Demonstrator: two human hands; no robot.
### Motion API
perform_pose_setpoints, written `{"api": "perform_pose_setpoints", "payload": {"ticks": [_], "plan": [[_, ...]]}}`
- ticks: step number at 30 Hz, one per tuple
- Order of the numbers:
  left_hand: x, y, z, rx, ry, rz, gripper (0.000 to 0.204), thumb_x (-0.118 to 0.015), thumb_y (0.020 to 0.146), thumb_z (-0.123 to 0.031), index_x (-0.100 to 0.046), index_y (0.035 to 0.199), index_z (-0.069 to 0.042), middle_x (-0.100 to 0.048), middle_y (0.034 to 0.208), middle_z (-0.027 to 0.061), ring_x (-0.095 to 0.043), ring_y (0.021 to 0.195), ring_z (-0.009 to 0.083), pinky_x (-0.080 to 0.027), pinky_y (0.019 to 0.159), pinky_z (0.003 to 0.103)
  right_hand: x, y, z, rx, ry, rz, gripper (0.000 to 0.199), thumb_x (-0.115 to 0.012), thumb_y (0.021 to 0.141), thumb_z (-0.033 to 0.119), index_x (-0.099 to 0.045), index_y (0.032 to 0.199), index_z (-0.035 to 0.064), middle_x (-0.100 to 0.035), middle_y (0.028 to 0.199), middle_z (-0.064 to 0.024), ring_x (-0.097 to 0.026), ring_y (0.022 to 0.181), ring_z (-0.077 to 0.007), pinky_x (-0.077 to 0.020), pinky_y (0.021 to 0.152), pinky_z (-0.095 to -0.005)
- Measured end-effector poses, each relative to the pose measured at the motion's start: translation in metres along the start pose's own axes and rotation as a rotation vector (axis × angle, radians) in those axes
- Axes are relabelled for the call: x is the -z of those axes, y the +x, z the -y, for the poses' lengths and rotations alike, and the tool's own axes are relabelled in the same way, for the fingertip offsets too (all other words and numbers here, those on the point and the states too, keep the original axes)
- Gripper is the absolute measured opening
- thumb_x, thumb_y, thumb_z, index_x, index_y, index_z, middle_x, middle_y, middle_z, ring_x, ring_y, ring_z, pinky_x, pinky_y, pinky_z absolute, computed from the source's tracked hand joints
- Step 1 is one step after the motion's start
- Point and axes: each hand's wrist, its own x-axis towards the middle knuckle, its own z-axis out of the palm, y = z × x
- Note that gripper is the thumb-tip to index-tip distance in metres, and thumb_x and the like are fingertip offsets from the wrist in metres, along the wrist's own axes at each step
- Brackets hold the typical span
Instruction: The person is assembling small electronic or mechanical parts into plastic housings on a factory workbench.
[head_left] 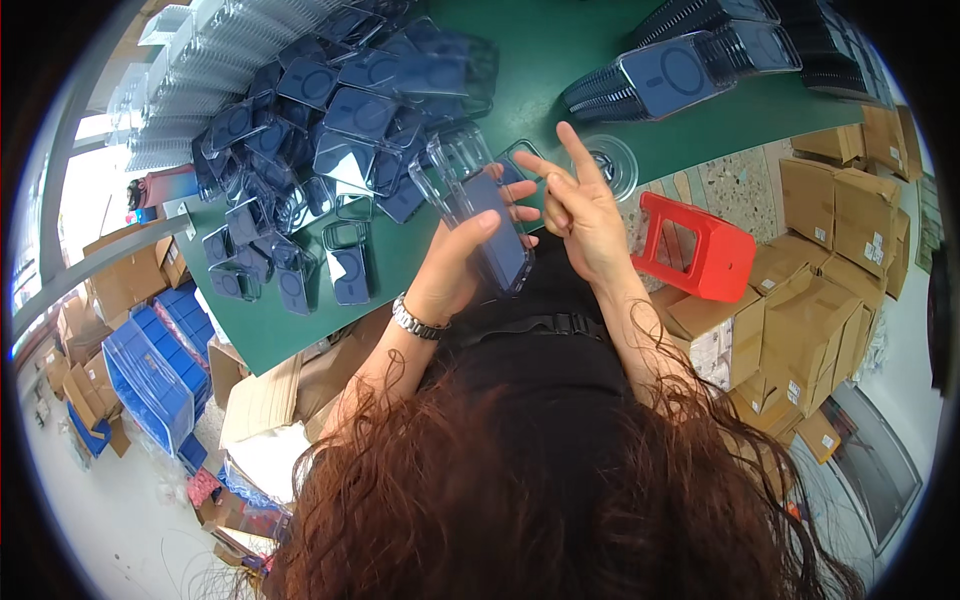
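Observation:
My left hand (452,262) is closed around a few phone cases (504,246), dark blue and clear, tilted above the table's near edge. Clear plastic rims stick out past their far end. My right hand (590,222) is held up just to the right, two fingers stretched out and apart, the others bent inward. Nothing shows in it. Beyond the left hand lies a loose heap of dark blue phone cases (362,113) with clear edges. Behind the right hand's fingers is a round clear dish (622,165), partly hidden.
The green table (540,60) also bears stacked dark cases (668,76) at far right and stacked clear plastic trays (205,75) at far left. A red plastic stand (722,262) is right of my right hand. Cardboard boxes (810,320) and a blue crate (150,375) flank the table.

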Motion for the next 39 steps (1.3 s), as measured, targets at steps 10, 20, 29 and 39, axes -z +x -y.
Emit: {"api": "perform_pose_setpoints", "payload": {"ticks": [10, 20, 29, 39], "plan": [[-0.003, -0.013, 0.002, 0.021, -0.238, 0.047, 0.074, -0.072, 0.085, -0.036, -0.036, 0.143, -0.008, -0.053, 0.133, 0.0133, -0.058, 0.113, 0.0234, -0.053, 0.092, 0.044, -0.012, -0.005, -0.022, 0.21, -0.805, -0.277, 0.035, -0.062, 0.094, 0.005, -0.057, 0.129, 0.0058, -0.065, 0.118, -0.0132, -0.066, 0.093, -0.0164, -0.0537, 0.08, -0.0308], [-0.004, -0.022, 0.001, 0.011, -0.228, 0.025, 0.08, -0.074, 0.083, -0.032, -0.033, 0.146, -0.007, -0.053, 0.131, 0.01, -0.055, 0.116, 0.0216, -0.052, 0.094, 0.043, -0.041, -0.019, -0.015, 0.477, -1.401, -0.249, 0.011, -0.068, 0.089, 0.006, -0.07, 0.099, 0.0011, -0.067, 0.091, -0.0091, -0.066, 0.076, -0.0163, -0.0534, 0.064, -0.0311], [-0.007, -0.025, -0.002, -0.056, -0.02, 0.023, 0.089, -0.079, 0.076, -0.019, -0.029, 0.148, -0.005, -0.046, 0.141, 0.0134, -0.052, 0.119, 0.0211, -0.051, 0.098, 0.04, -0.078, -0.018, 0.001, 0.046, -1.057, -0.44, 0.01, -0.068, 0.089, 0.01, -0.067, 0.091, -0.0002, -0.065, 0.095, -0.0067, -0.064, 0.071, -0.0106, -0.0523, 0.057, -0.0287], [-0.014, -0.027, -0.002, -0.191, 0.086, -0.04, 0.095, -0.083, 0.073, -0.014, -0.026, 0.148, -0.003, -0.029, 0.155, 0.0177, -0.04, 0.138, 0.0267, -0.04, 0.111, 0.042, -0.059, -0.029, -0.022, 0.448, -1.472, -0.22, 0.014, -0.069, 0.082, 0.006, -0.065, 0.095, 0.0014, -0.061, 0.1, -0.0114, -0.062, 0.089, -0.0286, -0.0489, 0.08, -0.0378]]}}
